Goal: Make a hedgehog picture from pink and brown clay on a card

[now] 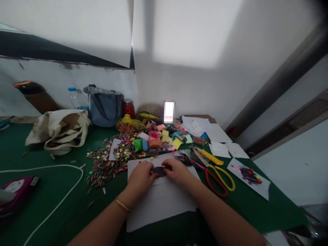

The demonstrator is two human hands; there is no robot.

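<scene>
Both hands are together over the paper now, and I'm calling it from my feed. The left hand (139, 177) and right hand (176, 172) curl inward, fingers nearly closed, pinching a dark blue lump (159, 171) between them, just above the white paper (160, 212). How hard they're gripping, I can't tell from here. Right of the paper, red scissors (216, 182) and yellow scissors (225, 179) lie on the green mat (51, 201). Left of the paper sits a heap of sunflower seeds (102, 171) dotted with colored balls. Beyond the paper, clay packets (150, 141) crowd together. Farther left of the paper, a canvas tote (60, 131) slumps, and a blue bag (104, 109) stands by the wall.
</scene>
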